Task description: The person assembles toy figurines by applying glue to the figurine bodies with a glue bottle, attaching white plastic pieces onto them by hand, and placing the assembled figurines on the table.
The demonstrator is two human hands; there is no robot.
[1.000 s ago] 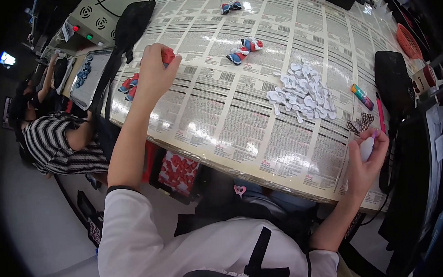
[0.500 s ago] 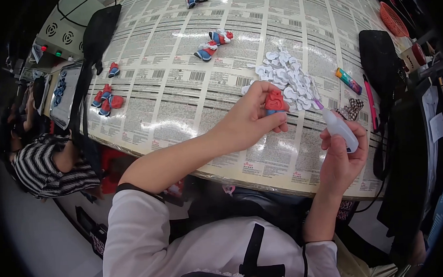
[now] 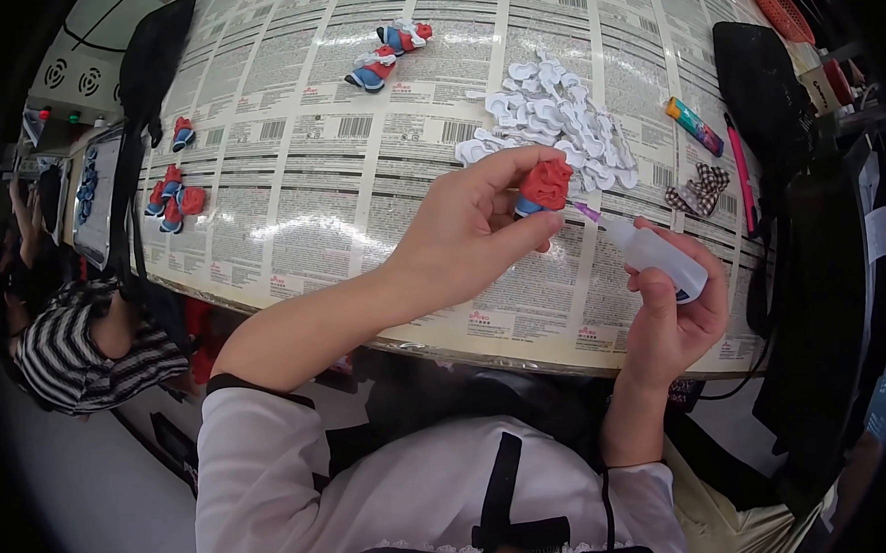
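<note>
landmark: heap of white cut-out pieces [image 3: 559, 112], loose, piled on the printed-paper-covered table [image 3: 409, 208].

item: red-and-blue figure [image 3: 546, 185], one; at the near edge of the heap, raised in the left hand [image 3: 460, 225], whose thumb and fingers are clamped on it.

item: white squeeze bottle [image 3: 666, 263], one; nearer the person than the heap and to its right, tilted. the right hand [image 3: 677, 309] has thumb and fingers closed around it. its purple nozzle [image 3: 588, 212] points at the figure, just beside it.

item: white-trimmed figures [image 3: 372, 70], two, touching; left of the heap, toward its far side.

item: small red-and-blue figures [image 3: 170, 199], a cluster; well left of the heap.

item: checkered bow [image 3: 699, 191], one; right of the heap.

item: pink pen [image 3: 740, 176], one; farther right of the heap.
</note>
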